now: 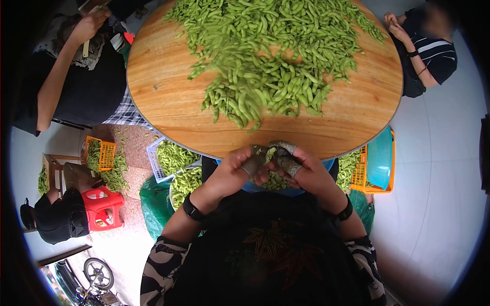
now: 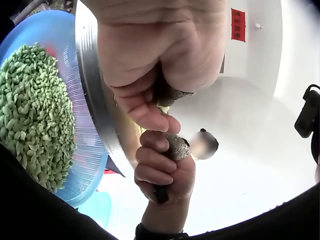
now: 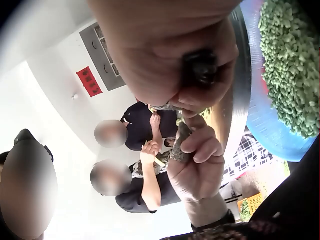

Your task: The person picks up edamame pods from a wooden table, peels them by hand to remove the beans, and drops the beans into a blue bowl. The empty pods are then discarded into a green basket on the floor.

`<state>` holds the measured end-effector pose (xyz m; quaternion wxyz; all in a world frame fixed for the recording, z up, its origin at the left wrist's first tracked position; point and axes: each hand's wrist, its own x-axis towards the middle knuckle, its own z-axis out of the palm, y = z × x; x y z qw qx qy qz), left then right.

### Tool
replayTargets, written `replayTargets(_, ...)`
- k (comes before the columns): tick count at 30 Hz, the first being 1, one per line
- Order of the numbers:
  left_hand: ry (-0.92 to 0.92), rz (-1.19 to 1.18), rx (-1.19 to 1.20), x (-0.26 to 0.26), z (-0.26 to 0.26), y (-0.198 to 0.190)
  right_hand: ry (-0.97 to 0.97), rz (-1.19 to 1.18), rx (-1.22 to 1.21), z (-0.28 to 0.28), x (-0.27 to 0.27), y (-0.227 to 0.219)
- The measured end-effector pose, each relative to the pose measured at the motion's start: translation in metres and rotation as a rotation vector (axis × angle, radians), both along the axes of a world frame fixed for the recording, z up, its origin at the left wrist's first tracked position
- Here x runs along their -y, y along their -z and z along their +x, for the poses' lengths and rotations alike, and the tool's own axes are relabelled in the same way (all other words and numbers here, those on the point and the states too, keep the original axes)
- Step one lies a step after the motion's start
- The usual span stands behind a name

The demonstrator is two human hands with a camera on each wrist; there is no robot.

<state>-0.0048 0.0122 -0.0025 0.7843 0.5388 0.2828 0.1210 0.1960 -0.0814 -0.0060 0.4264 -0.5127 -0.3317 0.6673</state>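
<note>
My left hand [image 1: 232,171] and right hand [image 1: 306,171] meet at the near edge of the round table. Between their fingertips, both pinch a small green edamame pod [image 1: 270,154], mostly covered by the fingers. Grey speckled coverings [image 2: 178,147] wrap the thumbs. A small dark, shiny object [image 3: 200,65] sits in the right palm, tucked under the curled fingers; what it is cannot be told. Below the hands is a blue basket [image 2: 90,187] with many shelled green beans [image 2: 37,115]. Ahead on the table lies a large heap of edamame pods [image 1: 275,61].
The wooden table [image 1: 163,109] has a metal rim. Crates of pods flank me: a white one [image 1: 153,158] at left, an orange one [image 1: 360,176] with a teal basket [image 1: 380,160] at right. Other people sit around the table. A red stool [image 1: 104,206] stands further left.
</note>
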Motion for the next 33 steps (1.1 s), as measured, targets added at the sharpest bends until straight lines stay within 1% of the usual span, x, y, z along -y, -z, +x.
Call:
replayTargets(1,-0.001,-0.001,0.000,0.003,0.001,0.002,-0.028,-0.003,-0.008,0.001,0.000,0.003)
replayTargets(2,-0.063,0.104,-0.003,0.007,0.004,0.004,-0.029,-0.003,-0.007,-0.001,0.000,0.005)
replayTargets(3,-0.125,0.210,-0.005,0.010,0.005,0.006,0.065,0.226,0.348,-0.003,-0.001,0.007)
replayTargets(4,-0.127,0.209,-0.004,0.009,0.004,0.007,0.159,0.455,0.703,-0.006,-0.002,0.008)
replayTargets(5,-0.082,0.309,-0.066,0.009,0.003,0.007,0.157,0.454,0.704,-0.008,-0.002,0.006)
replayTargets(6,-0.036,0.409,-0.128,0.009,0.003,0.007,0.143,0.549,0.826,-0.010,-0.003,0.002)
replayTargets(7,-0.037,0.409,-0.126,0.010,0.003,0.004,0.127,0.644,0.948,-0.013,-0.004,0.000)
replayTargets(8,-0.027,0.466,-0.132,0.011,0.004,-0.001,0.118,0.717,1.053,-0.016,-0.006,0.006)
replayTargets(12,-0.032,0.624,-0.173,0.011,0.002,-0.005,0.077,0.680,1.061,-0.024,-0.006,0.004)
replayTargets(13,-0.037,0.623,-0.174,0.011,0.002,-0.006,0.085,0.627,1.026,-0.024,-0.005,0.009)
replayTargets(14,-0.079,0.625,-0.214,0.011,0.002,-0.007,0.095,0.574,0.993,-0.023,-0.005,0.011)
replayTargets(15,-0.122,0.627,-0.253,0.011,0.003,-0.007,0.093,0.575,0.994,-0.022,-0.004,0.010)
replayTargets(16,-0.125,0.626,-0.251,0.011,0.004,-0.003,0.120,0.571,1.081,-0.020,-0.004,0.008)
replayTargets(17,-0.164,0.711,-0.234,0.011,0.004,0.005,0.149,0.566,1.168,-0.019,-0.004,0.007)
replayTargets(18,-0.204,0.796,-0.216,0.011,0.004,0.008,0.183,0.741,1.223,-0.020,-0.006,0.009)
replayTargets(19,-0.206,0.795,-0.214,0.012,0.004,0.009,0.180,0.741,1.225,-0.021,-0.005,0.008)
replayTargets(21,-0.131,0.866,-0.321,0.013,0.004,0.007,0.049,0.917,1.170,-0.028,-0.002,0.001)
replayTargets(22,-0.132,0.868,-0.319,0.013,0.003,0.005,0.014,0.873,1.146,-0.029,-0.002,0.008)
replayTargets(24,-0.072,0.725,-0.299,0.011,0.003,-0.003,0.035,0.838,1.155,-0.029,-0.003,0.005)
replayTargets(25,-0.077,0.726,-0.299,0.011,0.003,-0.007,0.057,0.799,1.160,-0.029,-0.003,0.004)
replayTargets(27,-0.037,0.818,-0.200,0.012,0.001,-0.013,0.045,0.793,1.166,-0.029,-0.004,0.008)
replayTargets(28,-0.040,0.818,-0.200,0.014,0.002,-0.011,0.037,0.784,1.176,-0.029,-0.005,0.010)
replayTargets(29,-0.025,0.876,-0.222,0.017,0.004,-0.007,0.036,0.785,1.177,-0.029,-0.006,0.013)
replayTargets(30,-0.009,0.935,-0.243,0.019,0.006,-0.005,0.053,0.724,1.175,-0.029,-0.007,0.015)
replayTargets(31,-0.011,0.936,-0.240,0.019,0.006,-0.005,0.070,0.663,1.173,-0.029,-0.008,0.018)
replayTargets(33,-0.006,0.853,-0.298,0.017,0.001,-0.010,0.048,0.581,1.235,-0.024,-0.007,0.020)
